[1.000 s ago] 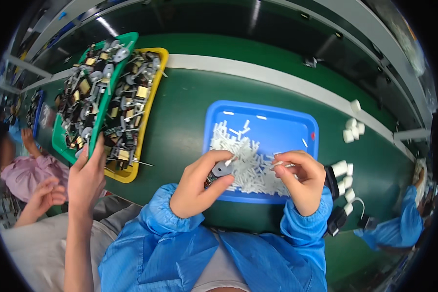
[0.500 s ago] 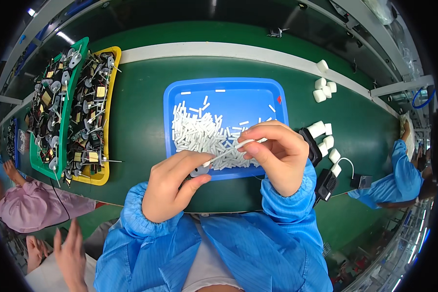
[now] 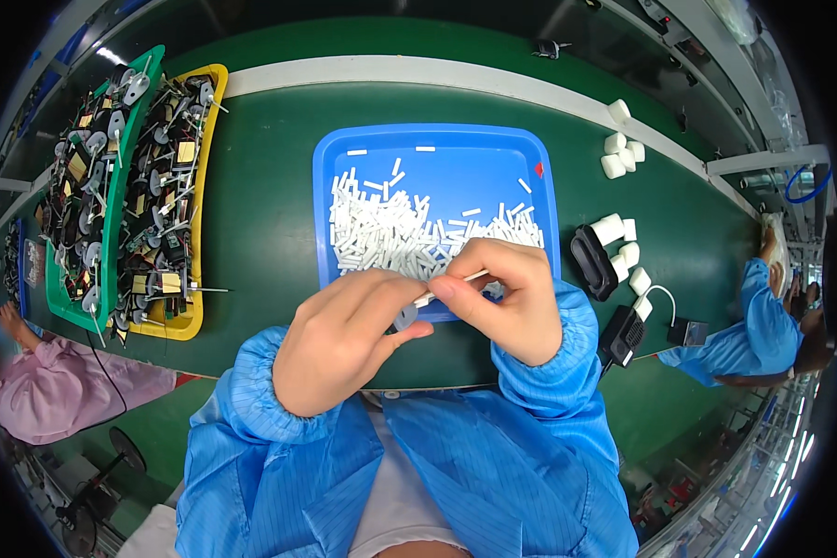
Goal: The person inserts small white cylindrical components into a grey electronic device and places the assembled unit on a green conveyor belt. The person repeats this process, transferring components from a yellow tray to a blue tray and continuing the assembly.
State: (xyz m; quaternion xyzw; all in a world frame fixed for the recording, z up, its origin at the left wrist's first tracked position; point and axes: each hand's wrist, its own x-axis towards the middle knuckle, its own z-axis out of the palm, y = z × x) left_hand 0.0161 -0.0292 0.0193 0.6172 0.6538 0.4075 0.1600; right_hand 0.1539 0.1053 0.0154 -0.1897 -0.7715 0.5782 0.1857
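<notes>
My left hand [image 3: 349, 339] is closed over a part with a grey disc [image 3: 405, 317], which shows under my fingers. The rest of that part is hidden. My right hand [image 3: 509, 298] pinches a small white tube [image 3: 475, 275] between thumb and forefinger. Both hands' fingertips meet above the near edge of a blue tray [image 3: 437, 136], where a thin pale rod [image 3: 424, 299] runs between them. A heap of short white tubes [image 3: 381, 228] fills much of the tray's near half, and a few lie scattered at its far side.
At the left, a green tray [image 3: 121, 200] overlaps a yellow tray [image 3: 198, 209], both full of black parts with grey discs and shafts. To the right are white foam-like blocks [image 3: 614, 167], a black holder [image 3: 591, 260] and a black device [image 3: 621, 335]. Co-workers sit either side.
My right hand has come left and closer to my left hand, so the rod that showed between them is mostly covered. A co-worker's hands at lower left have gone from view.
</notes>
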